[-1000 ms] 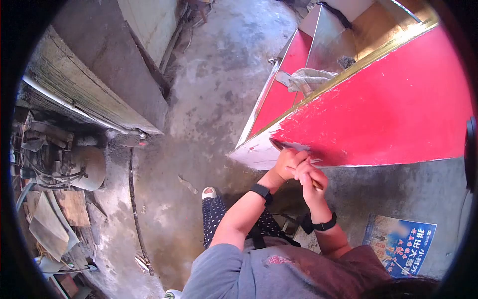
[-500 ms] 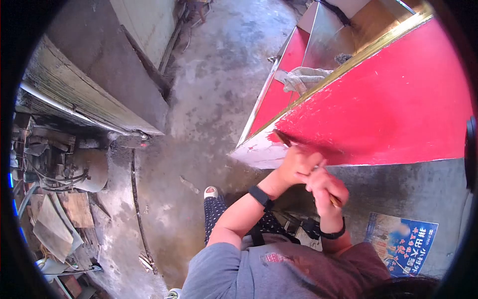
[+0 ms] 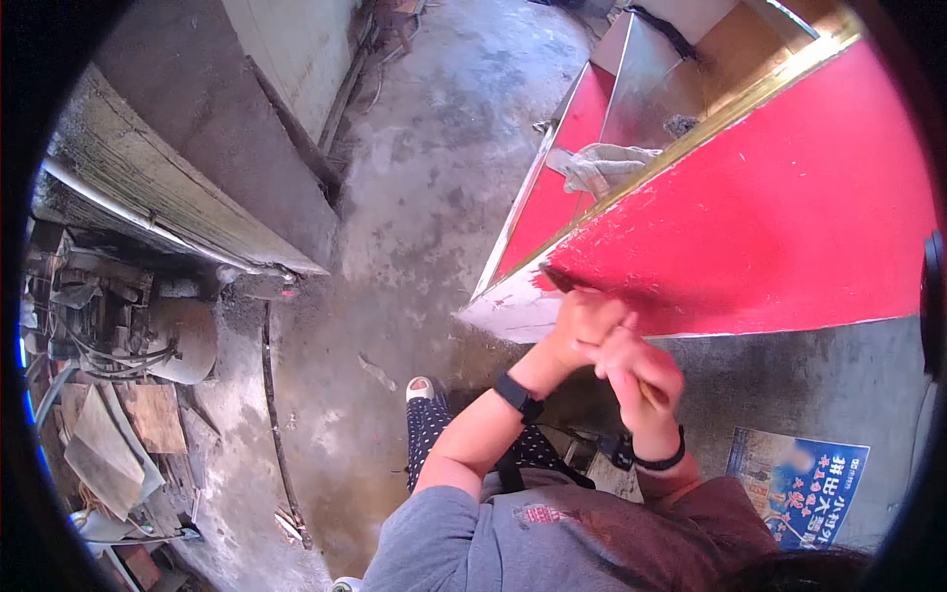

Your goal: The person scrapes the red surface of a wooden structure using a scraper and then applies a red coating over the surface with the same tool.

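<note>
My left hand (image 3: pixel 590 328), with a dark watch on the wrist, is closed around the front part of a scraper (image 3: pixel 557 278). Its dark flat blade rests against the red face of a large board (image 3: pixel 769 207). Behind it, my right hand (image 3: pixel 639 370) grips the tool's wooden handle, whose end sticks out below the fingers. At the board's pointed left corner, a pale patch (image 3: pixel 508 306) shows where there is no red layer. Scratches and white nicks run along the red surface near its gold edge strip (image 3: pixel 681 148).
A pale glove (image 3: pixel 597 166) lies behind the gold edge. On the floor to the right is a blue printed poster (image 3: pixel 819 488). Scrap boards (image 3: pixel 113 454) and a machine with hoses (image 3: pixel 168 340) stand at left. My sandalled foot (image 3: pixel 420 387) is on the concrete floor.
The view has shifted slightly, so the board's corner sits lower. Both hands, still on the scraper, have moved a little toward that corner.
</note>
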Motion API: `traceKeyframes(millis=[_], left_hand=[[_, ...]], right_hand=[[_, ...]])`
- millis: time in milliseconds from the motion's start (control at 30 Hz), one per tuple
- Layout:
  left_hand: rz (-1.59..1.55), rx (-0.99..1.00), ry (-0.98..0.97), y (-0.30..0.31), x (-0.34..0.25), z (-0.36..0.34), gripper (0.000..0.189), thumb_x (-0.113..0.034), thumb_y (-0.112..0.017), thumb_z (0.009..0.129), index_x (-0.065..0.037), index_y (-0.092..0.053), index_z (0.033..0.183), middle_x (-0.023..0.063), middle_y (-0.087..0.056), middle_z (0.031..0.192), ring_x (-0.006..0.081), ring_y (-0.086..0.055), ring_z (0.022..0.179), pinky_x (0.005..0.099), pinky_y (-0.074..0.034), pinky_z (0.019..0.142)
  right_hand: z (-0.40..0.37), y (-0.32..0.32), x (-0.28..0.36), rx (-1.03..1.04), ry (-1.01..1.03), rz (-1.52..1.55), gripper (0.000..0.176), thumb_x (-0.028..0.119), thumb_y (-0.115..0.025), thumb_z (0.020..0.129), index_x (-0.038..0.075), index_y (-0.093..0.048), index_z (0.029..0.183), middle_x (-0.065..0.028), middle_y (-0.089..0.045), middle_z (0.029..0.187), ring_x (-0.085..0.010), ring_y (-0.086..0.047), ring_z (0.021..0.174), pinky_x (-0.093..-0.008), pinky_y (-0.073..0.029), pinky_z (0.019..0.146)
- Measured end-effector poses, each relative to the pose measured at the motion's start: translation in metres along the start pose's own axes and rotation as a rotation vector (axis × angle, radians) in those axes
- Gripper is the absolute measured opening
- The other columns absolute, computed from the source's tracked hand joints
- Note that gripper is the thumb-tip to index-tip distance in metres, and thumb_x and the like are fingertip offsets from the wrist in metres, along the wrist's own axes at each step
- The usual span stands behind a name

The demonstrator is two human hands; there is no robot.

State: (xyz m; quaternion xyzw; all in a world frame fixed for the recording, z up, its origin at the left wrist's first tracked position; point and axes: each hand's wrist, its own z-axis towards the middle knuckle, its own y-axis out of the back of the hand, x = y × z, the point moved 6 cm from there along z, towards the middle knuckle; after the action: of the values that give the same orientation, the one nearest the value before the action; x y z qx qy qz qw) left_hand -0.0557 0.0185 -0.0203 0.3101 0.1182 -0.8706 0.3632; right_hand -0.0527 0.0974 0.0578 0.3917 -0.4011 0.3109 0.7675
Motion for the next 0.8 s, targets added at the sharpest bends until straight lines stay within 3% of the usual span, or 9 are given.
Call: traceKeyframes(millis=[67, 167, 333, 433, 467, 567, 633, 700, 800], left_hand=[[-0.002, -0.023, -0.100, 0.005, -0.027, 0.014, 0.025, -0.007, -0.066, 0.071, -0.007, -0.044, 0.058, 0.0063, -0.039, 0.046, 0.0265, -0.046, 0.041, 0.0369, -0.033, 0.039], [0.012, 0.005, -0.092, 0.001, -0.023, 0.011, 0.024, -0.008, -0.065, 0.071, -0.006, -0.045, 0.058, 0.0068, -0.039, 0.047, 0.0268, -0.045, 0.040, 0.0373, -0.034, 0.039], [0.015, 0.002, -0.028, -0.003, 0.010, -0.016, 0.024, -0.009, -0.064, 0.073, -0.006, -0.045, 0.059, 0.0068, -0.037, 0.046, 0.0270, -0.044, 0.039, 0.0380, -0.034, 0.039], [-0.016, 0.003, -0.062, 0.001, -0.005, 0.000, 0.024, -0.011, -0.065, 0.073, -0.006, -0.045, 0.059, 0.0067, -0.037, 0.047, 0.0269, -0.044, 0.040, 0.0378, -0.033, 0.039], [-0.023, 0.001, -0.083, 0.003, -0.019, 0.009, 0.024, -0.011, -0.065, 0.073, -0.006, -0.046, 0.059, 0.0071, -0.038, 0.047, 0.0270, -0.044, 0.040, 0.0377, -0.033, 0.039], [-0.023, -0.009, -0.079, 0.004, -0.028, 0.014, 0.024, -0.014, -0.066, 0.073, -0.006, -0.047, 0.060, 0.0081, -0.039, 0.049, 0.0272, -0.046, 0.042, 0.0373, -0.032, 0.038], [0.000, 0.009, -0.050, -0.002, -0.009, 0.002, 0.021, -0.013, -0.064, 0.075, -0.006, -0.049, 0.062, 0.0076, -0.041, 0.050, 0.0270, -0.047, 0.043, 0.0376, -0.033, 0.038], [0.031, 0.026, -0.043, -0.012, 0.027, -0.034, 0.017, -0.016, -0.063, 0.073, -0.007, -0.051, 0.066, 0.0079, -0.043, 0.053, 0.0272, -0.048, 0.043, 0.0380, -0.034, 0.038], [0.053, 0.022, -0.072, -0.013, 0.033, -0.041, 0.015, -0.021, -0.062, 0.069, -0.008, -0.055, 0.073, 0.0078, -0.046, 0.058, 0.0272, -0.048, 0.043, 0.0383, -0.035, 0.038]], right_hand=[[0.002, -0.002, 0.029, -0.041, 0.063, 0.117, 0.011, -0.003, -0.051, 0.080, -0.002, -0.050, 0.069, -0.0075, -0.053, 0.069, -0.0202, -0.053, 0.068, -0.0505, -0.041, 0.096], [-0.002, 0.003, 0.019, -0.101, 0.055, 0.180, 0.012, -0.003, -0.050, 0.081, -0.002, -0.049, 0.069, -0.0083, -0.053, 0.070, -0.0204, -0.052, 0.067, -0.0506, -0.043, 0.094], [-0.004, -0.006, -0.014, -0.126, -0.046, 0.038, 0.021, 0.004, -0.048, 0.087, -0.003, -0.045, 0.067, -0.0071, -0.050, 0.066, -0.0173, -0.048, 0.064, -0.0298, -0.042, 0.060], [0.002, -0.007, 0.013, -0.072, 0.020, 0.036, 0.022, 0.005, -0.050, 0.087, -0.003, -0.045, 0.068, -0.0086, -0.050, 0.067, -0.0186, -0.048, 0.065, -0.0357, -0.049, 0.065], [-0.001, -0.005, 0.024, -0.034, 0.146, 0.003, 0.023, 0.006, -0.051, 0.088, -0.004, -0.046, 0.068, -0.0104, -0.050, 0.067, -0.0203, -0.048, 0.065, -0.0455, -0.053, 0.071], [-0.002, -0.001, 0.031, -0.089, 0.115, 0.140, 0.019, 0.006, -0.053, 0.086, -0.001, -0.050, 0.070, -0.0063, -0.052, 0.068, -0.0188, -0.052, 0.067, -0.0403, -0.045, 0.088], [-0.008, 0.000, 0.004, -0.105, 0.087, 0.051, 0.019, 0.005, -0.053, 0.087, -0.001, -0.051, 0.070, -0.0058, -0.053, 0.069, -0.0183, -0.051, 0.066, -0.0378, -0.044, 0.089], [-0.017, 0.000, -0.053, -0.176, -0.279, 0.022, 0.016, 0.001, -0.051, 0.087, -0.001, -0.052, 0.071, -0.0055, -0.053, 0.069, -0.0179, -0.050, 0.066, -0.0371, -0.045, 0.087], [-0.009, -0.010, -0.058, -0.054, -0.154, -0.079, 0.019, 0.002, -0.047, 0.089, -0.005, -0.048, 0.072, -0.0099, -0.050, 0.070, -0.0185, -0.049, 0.067, -0.0465, -0.053, 0.074]])
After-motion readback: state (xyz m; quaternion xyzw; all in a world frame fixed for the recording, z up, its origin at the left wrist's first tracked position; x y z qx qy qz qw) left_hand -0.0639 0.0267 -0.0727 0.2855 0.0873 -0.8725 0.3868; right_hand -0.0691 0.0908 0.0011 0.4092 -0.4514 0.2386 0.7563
